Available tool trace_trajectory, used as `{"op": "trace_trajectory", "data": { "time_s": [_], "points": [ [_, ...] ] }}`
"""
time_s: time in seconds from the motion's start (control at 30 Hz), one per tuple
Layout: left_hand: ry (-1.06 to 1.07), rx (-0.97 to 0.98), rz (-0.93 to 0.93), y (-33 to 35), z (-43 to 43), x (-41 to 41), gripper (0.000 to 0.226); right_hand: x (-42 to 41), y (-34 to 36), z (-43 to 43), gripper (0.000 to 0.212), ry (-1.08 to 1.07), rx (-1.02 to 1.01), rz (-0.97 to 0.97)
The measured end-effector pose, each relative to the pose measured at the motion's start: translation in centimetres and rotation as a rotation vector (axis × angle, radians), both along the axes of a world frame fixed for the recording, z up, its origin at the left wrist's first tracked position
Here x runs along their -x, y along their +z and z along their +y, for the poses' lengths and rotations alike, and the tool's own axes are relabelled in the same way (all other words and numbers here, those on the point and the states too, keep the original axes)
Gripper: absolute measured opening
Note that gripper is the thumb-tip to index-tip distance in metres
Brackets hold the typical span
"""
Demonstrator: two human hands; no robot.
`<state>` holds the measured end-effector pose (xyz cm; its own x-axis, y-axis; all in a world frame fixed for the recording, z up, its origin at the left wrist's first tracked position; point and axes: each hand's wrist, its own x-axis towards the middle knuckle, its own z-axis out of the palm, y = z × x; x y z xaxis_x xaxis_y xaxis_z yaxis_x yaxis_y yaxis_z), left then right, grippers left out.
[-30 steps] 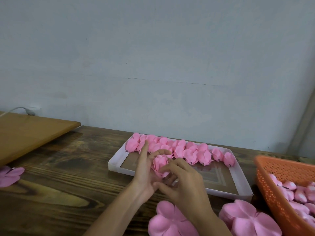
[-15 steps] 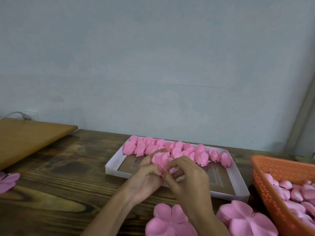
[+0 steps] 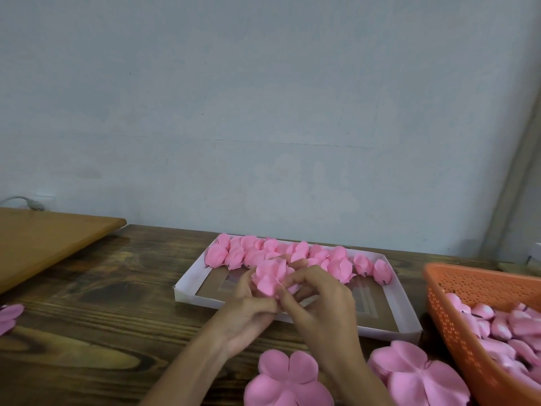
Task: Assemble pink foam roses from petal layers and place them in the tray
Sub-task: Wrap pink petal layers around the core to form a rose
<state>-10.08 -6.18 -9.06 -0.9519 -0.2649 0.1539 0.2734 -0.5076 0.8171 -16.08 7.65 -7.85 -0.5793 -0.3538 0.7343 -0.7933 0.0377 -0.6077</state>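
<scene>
Left hand [image 3: 248,315] has folded its raised finger down. Over the white tray [image 3: 187,293] at centre frame, it and the right hand [image 3: 322,312] pinch the foam rose [image 3: 270,278], near finished roses [image 3: 339,268] along the tray's far side

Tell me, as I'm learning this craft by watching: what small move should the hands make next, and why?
Probably press the loose outer petal snug against the rose. The left hand and right hand both pinch it over the tray, and one petal edge stands out, so it looks less closed than the finished roses behind.
</scene>
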Motion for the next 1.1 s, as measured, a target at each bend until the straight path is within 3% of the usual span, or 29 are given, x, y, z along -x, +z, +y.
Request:
{"op": "trace_trajectory", "data": {
  "time_s": [0.17,0.4,0.47,0.57,0.63,0.77,0.87,1.0,1.1],
  "points": [
    [0.096,0.011,-0.033,0.2,0.5,0.1,0.097,0.3,0.3,0.4,0.009,-0.008,-0.06,0.043],
    [0.042,-0.041,0.009,-0.3,0.2,0.7,0.08,0.7,0.6,1.0,0.017,-0.016,-0.137,-0.035],
    [-0.005,-0.053,0.059,-0.2,0.2,0.8,0.064,0.6,0.7,1.0,0.02,-0.021,-0.144,-0.046],
    [0.028,0.051,0.082,-0.2,0.2,1.0,0.013,0.6,0.7,0.9,0.026,0.021,-0.13,-0.092],
    [0.062,0.064,0.076,-0.4,0.1,1.1,0.002,0.7,0.7,0.9,0.03,0.086,-0.105,-0.172],
    [0.11,0.084,0.052,-0.7,-0.5,1.3,0.029,0.7,1.0,0.8,0.037,0.224,-0.028,-0.366],
    [0.099,0.092,0.078,-0.5,-0.5,1.2,0.018,1.1,1.1,1.0,0.037,0.27,0.012,-0.467],
    [0.066,0.084,0.093,-0.2,-0.1,1.0,0.031,1.3,1.1,1.1,0.029,0.314,0.007,-0.524],
    [0.059,0.112,0.102,-0.1,0.1,0.9,0.028,1.2,1.2,1.0,0.023,0.342,-0.001,-0.526]
  ]
}}
